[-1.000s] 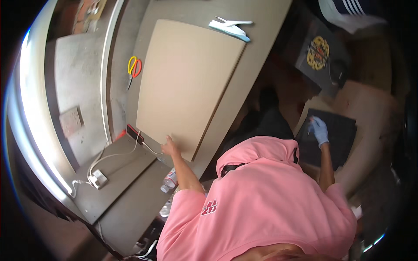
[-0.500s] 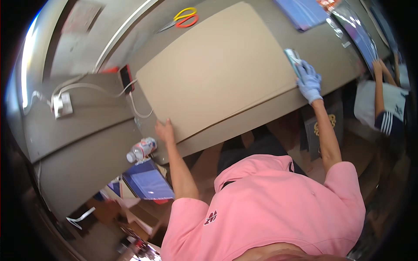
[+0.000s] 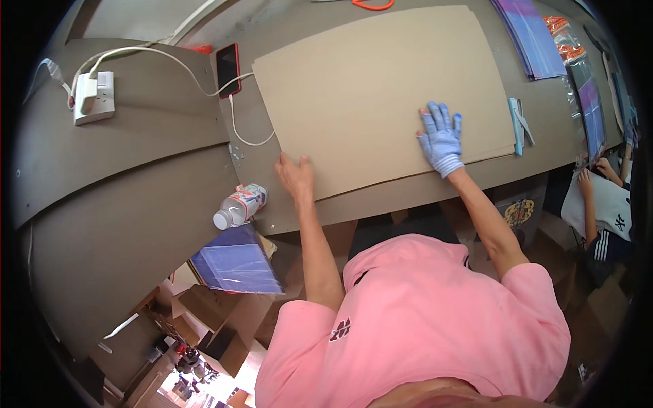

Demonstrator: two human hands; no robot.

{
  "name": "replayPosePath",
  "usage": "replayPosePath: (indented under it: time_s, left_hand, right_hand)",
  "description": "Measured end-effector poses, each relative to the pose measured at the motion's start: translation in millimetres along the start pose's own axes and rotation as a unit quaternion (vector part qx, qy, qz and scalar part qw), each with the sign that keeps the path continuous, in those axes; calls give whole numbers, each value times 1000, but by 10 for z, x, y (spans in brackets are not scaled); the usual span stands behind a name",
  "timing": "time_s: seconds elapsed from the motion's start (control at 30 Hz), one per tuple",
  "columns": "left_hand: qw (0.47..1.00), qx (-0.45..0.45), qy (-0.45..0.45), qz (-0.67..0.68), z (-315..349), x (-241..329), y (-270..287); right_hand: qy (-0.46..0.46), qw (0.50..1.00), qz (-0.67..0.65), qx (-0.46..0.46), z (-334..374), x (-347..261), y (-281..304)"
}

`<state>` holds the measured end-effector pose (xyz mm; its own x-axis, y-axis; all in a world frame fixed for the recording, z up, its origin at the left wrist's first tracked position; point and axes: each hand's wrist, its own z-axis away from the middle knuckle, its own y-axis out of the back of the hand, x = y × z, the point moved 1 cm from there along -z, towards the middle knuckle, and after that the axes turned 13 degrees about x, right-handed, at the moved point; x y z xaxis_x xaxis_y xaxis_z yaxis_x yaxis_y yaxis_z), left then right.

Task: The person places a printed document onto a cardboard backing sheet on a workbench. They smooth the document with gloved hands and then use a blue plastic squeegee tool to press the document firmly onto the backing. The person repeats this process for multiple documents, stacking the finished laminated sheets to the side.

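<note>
A large tan cardboard sheet [image 3: 367, 95] lies flat on the grey-brown table, with other sheet edges showing under it along the right and front. My right hand [image 3: 441, 138], in a light-blue glove with bare tips on some fingers, rests spread on its front right part. At the front left corner, my bare left hand [image 3: 295, 175] touches the edge, fingers apart and holding nothing visible. Just past the sheet's right edge lies a slim light-blue tool [image 3: 515, 126] with a grey-white part; its exact kind I cannot make out.
Left of the sheet lie a phone [image 3: 228, 70] on a white cable, a power socket [image 3: 94, 97] and a plastic bottle [image 3: 241, 205]. Orange-handled scissors [image 3: 373, 4] sit at the far edge. Blue-purple printed packs [image 3: 529, 37] are at right, near another person's hands [image 3: 593, 175].
My right hand has let go of the light-blue tool, leaving it beside the sheet, and moved left onto the cardboard. The view has shifted; my left hand stays by the front left corner.
</note>
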<state>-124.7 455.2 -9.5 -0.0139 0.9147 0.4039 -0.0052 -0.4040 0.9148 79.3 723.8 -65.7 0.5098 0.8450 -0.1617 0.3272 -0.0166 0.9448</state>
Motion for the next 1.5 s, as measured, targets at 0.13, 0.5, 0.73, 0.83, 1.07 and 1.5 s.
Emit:
replayPosePath:
  time_s: [0.13, 0.5, 0.73, 0.83, 1.07, 1.5]
  left_hand:
    - [999, -36, 4, -6, -73, 19, 102]
    - [997, -71, -3, 31, -349, -4, 132]
    - [998, -66, -14, -12, -389, 163, 92]
    - [996, -33, -67, -38, -353, 273, 222]
    - [943, -35, -133, 303, -564, 347, 574]
    - [898, -46, -254, 356, -171, 1393, -280]
  right_hand:
    - [15, 1000, -17, 0, -126, -446, 26]
    - [8, 999, -28, 16, -128, -507, 13]
    - [16, 1000, -14, 19, -120, -511, -10]
    - [12, 1000, -17, 15, -137, -510, 17]
    - [5, 1000, -27, 6, -128, -486, 13]
    - [29, 995, -43, -85, -261, -489, 82]
